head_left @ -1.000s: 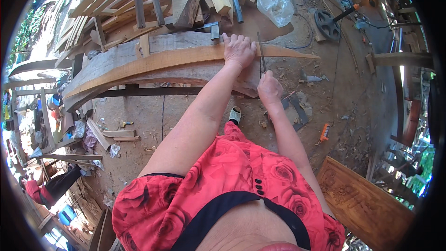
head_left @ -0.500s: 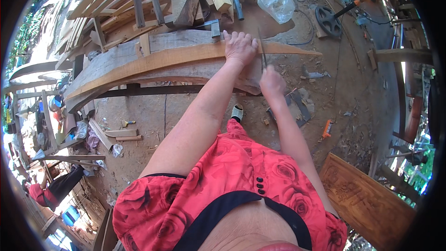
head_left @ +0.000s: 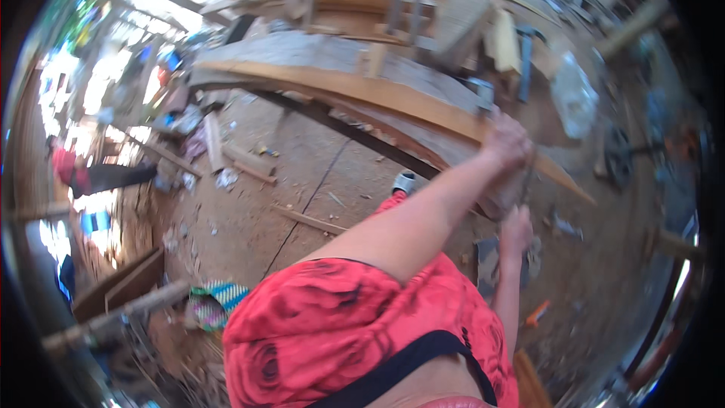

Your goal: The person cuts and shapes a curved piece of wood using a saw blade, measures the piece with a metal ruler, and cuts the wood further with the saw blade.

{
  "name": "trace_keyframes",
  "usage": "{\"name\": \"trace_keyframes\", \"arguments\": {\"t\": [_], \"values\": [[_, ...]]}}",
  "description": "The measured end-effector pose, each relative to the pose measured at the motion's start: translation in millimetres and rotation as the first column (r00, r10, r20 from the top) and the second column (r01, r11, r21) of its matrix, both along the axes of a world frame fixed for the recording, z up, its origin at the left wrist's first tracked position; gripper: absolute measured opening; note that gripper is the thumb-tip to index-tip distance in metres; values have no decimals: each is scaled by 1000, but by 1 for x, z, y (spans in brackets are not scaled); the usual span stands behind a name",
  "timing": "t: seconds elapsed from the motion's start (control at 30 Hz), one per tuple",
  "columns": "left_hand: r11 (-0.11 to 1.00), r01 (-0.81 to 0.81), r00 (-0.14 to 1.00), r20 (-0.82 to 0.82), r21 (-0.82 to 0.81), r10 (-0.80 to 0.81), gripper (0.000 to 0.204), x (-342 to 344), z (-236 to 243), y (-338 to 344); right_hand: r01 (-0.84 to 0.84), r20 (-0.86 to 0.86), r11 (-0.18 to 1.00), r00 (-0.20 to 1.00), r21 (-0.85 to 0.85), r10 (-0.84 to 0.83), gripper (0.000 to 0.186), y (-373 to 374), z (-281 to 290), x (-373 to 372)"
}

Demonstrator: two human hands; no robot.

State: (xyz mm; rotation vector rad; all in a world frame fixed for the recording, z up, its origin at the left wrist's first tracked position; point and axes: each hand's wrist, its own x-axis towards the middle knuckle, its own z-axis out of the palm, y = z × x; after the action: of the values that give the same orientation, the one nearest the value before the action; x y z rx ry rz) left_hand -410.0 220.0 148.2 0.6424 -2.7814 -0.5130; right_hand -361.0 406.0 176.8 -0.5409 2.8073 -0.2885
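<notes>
Clearly the long curved wooden plank (head_left: 355,87) lies across a cluttered workbench (head_left: 317,49), its narrow end toward the person. It looks heavy and stiff, rough-sawn, best steadied from above near that end. That is where the left hand (head_left: 507,140) presses flat on it, while the right hand (head_left: 517,228) is clenched around a thin metal tool (head_left: 526,181) upright beside the edge

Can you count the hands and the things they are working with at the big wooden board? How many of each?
hands: 2, the left hand and the right hand
long curved plank under the left hand: 1
thin tool running up from the right hand: 1
Total: 4
</notes>
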Motion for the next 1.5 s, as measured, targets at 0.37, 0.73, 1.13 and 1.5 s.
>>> {"name": "trace_keyframes", "arguments": {"t": [0.37, 0.73, 1.13, 1.5], "values": [[988, 92, 987, -142, 122, -74, 34, 4, -5, -2, -68, -53, 998, 996, -2, 68, 27, -42, -17, -60], [999, -50, 999, -11, -16, 50, 39, -5, -14, 5, -103, 89, 991, 990, -89, 111, 32, 21, -12, -8], [998, -54, 991, -127, -15, 52, 40, -4, -26, 4, -18, 167, 967, 984, -254, 63, 34, 17, -25, -1], [999, -48, 980, -195, -7, 45, 39, -1, -17, 3, -120, 43, 987, 991, -103, 125, 37, 40, -65, -16]]}}
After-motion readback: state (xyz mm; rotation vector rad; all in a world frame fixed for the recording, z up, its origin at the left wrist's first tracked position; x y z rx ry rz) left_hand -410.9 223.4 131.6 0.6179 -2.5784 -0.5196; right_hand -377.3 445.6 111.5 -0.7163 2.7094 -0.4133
